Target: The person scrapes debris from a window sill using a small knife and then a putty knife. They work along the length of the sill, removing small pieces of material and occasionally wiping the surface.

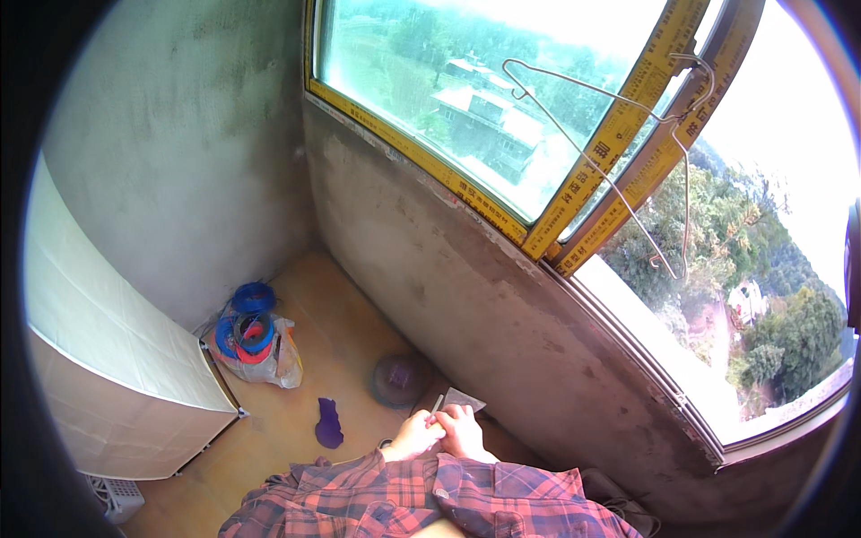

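Note:
My left hand and my right hand are close together in front of my plaid shirt, their fingers touching or nearly so. From the left fingers a thin pale strip or rod points up; what it belongs to is hidden. Beyond the right knuckles shows a flat grey triangular blade, like a putty knife or scraper, with its handle covered by the right hand. On the floor past my hands stands a round translucent container, close to the wall under the window.
A purple patch lies on the tan floor. A plastic bag holds blue and red wire coils. At left are a white fabric cabinet and a plastic basket. A wire hanger hangs before the yellow-taped window frame.

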A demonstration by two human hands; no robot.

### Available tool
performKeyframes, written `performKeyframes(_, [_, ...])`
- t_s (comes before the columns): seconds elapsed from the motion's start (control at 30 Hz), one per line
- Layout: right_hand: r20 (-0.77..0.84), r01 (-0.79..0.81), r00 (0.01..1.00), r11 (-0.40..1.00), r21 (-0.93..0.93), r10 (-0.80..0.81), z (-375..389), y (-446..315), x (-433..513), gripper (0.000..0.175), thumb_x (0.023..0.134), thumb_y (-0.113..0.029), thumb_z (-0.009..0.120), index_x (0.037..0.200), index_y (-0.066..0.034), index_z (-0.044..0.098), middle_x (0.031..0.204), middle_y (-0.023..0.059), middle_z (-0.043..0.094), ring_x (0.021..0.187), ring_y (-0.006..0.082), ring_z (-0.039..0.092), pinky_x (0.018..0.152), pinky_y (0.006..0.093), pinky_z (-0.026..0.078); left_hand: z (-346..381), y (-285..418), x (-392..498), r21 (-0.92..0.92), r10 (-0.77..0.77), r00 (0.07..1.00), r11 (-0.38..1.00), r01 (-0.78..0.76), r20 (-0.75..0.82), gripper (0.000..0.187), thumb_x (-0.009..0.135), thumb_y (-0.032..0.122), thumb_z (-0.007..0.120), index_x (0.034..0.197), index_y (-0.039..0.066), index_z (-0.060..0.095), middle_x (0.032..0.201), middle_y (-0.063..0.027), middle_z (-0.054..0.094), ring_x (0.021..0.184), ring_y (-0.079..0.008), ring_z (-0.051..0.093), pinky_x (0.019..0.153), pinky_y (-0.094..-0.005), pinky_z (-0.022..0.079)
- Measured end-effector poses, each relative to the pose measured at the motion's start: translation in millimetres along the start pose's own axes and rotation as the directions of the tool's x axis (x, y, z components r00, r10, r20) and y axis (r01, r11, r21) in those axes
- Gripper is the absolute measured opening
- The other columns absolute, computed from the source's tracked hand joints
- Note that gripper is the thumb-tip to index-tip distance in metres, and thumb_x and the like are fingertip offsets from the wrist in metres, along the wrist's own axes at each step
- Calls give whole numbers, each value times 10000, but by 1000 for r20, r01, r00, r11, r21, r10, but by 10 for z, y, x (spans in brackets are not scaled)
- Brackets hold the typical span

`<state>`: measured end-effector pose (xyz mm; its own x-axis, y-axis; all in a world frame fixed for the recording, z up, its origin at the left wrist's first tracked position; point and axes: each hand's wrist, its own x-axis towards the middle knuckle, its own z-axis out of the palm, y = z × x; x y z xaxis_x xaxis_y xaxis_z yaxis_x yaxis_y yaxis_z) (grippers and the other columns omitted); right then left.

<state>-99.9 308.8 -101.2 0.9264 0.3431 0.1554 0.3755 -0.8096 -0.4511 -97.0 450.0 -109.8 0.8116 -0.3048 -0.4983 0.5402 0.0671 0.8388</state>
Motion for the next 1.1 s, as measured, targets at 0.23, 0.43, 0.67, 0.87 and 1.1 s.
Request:
performKeyframes(0.23, [-110,-224,967,972,75,232,-177,336,-439,241,663,-147,691,901,-110,683,999,83,623,1001,318,537,846,399,478,312,-183,101,-100,55,973,994,-33,223,216,942,285,513,912,90,600,705,-2,572,533,-81,492,497,-235,423])
performKeyframes(0.43, [-266,-336,841,841,425,471,-679,784,-742,64,721,-84,682,783,-95,675,807,95,664,767,258,630,732,341,502,704,-72,227,107,-37,994,994,26,105,328,885,109,551,1203,39,524,762,-14,574,579,-75,531,498,-212,424])
performKeyframes(0.67, [-442,11,748,657,754,495,-1650,1148,-1311,108,760,70,666,777,-15,602,883,64,677,825,150,638,771,272,499,1461,-177,191,-33,43,973,999,-37,225,770,738,-37,451,1465,110,245,981,-130,543,702,-176,605,601,-264,481])
performKeyframes(0.87, [-517,218,645,514,830,562,-2271,1304,-1942,154,811,100,616,844,-36,551,969,98,629,942,183,621,777,276,511,2272,39,-83,109,68,981,990,-89,181,767,825,-101,389,1495,223,203,988,-110,572,644,-154,640,477,-222,462])
performKeyframes(1.1, [-510,199,502,481,854,699,-2714,1375,-2596,135,869,13,598,996,-25,574,1009,115,630,970,208,618,721,283,547,2697,82,-153,35,211,967,975,-218,144,669,790,-131,414,1414,108,389,960,-75,521,703,-125,613,477,-187,427])
